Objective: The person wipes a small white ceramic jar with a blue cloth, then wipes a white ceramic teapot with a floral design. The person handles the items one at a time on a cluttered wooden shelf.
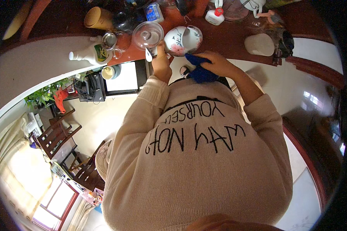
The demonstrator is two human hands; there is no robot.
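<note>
My left hand (162,65) is closed around the spout side of a white ceramic teapot (175,39) painted with pink flowers and dark twigs. A white spout tip (148,55) sticks out beside my fingers. In my right hand (219,63) is a bunched dark blue cloth (202,74), held just below the teapot's body and hanging down in front of me. A clear round lid with a knob (147,35) lies next to the teapot, above my left hand. Whether the cloth touches the teapot cannot be made out.
On the reddish-brown wooden counter (219,43) stand a glass mug (121,46), a white bottle (89,56), a yellow-brown cup (97,18), a blue-labelled pack (153,12), a red-capped white bottle (215,16) and a pale container (259,44). Wooden chairs (56,138) are behind at left.
</note>
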